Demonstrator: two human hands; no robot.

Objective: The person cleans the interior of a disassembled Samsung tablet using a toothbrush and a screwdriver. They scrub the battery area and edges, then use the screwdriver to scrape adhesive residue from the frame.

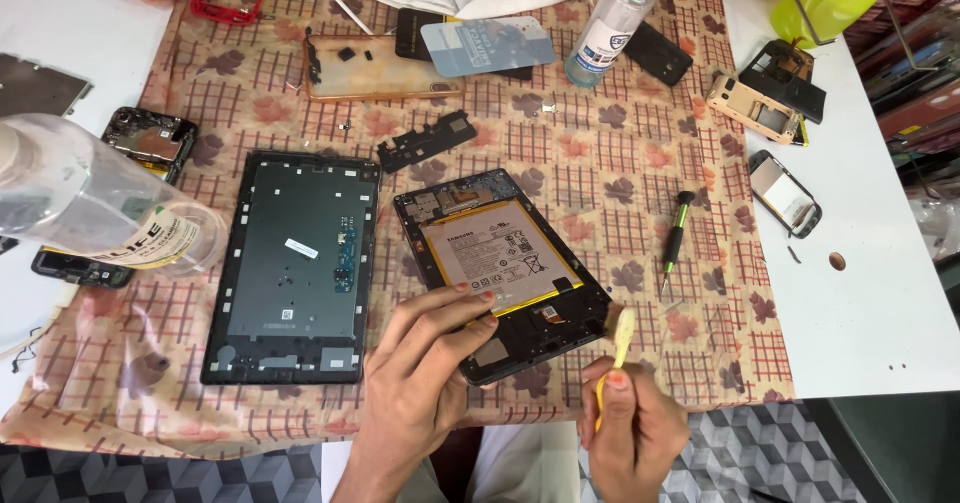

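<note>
Brown checked leaf-print cloth (pixel 600 153) covers the table; left hand (pixel 425 363) grips the opened black tablet (pixel 505 268) (white-labelled battery (pixel 492 248) exposed) at its lower edge, right hand (pixel 630 428) pinches a small yellow-handled brush (pixel 620 338) beside it.

Two opened tablets (pixel 500 263) (pixel 295 268), two bottles (pixel 612 18) (pixel 100 208), one screwdriver (pixel 675 238), one brush (pixel 620 338).
</note>
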